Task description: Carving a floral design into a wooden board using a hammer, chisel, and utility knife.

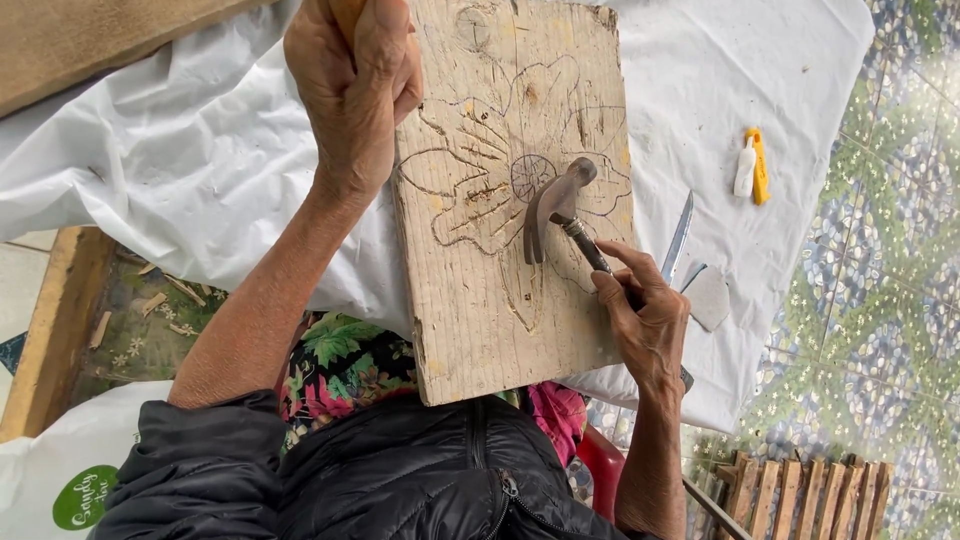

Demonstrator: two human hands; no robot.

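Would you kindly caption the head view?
Right hand rests a hammer on a flower-carved board; left hand steadies its top.

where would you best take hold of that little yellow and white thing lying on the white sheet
Judging by its pose, take the small yellow and white tool across its narrow width near the middle, coming straight down from above. It lies flat on the white sheet, long and slim, apart from the metal blade and the wooden board, so both long sides look free for a pinch grip.
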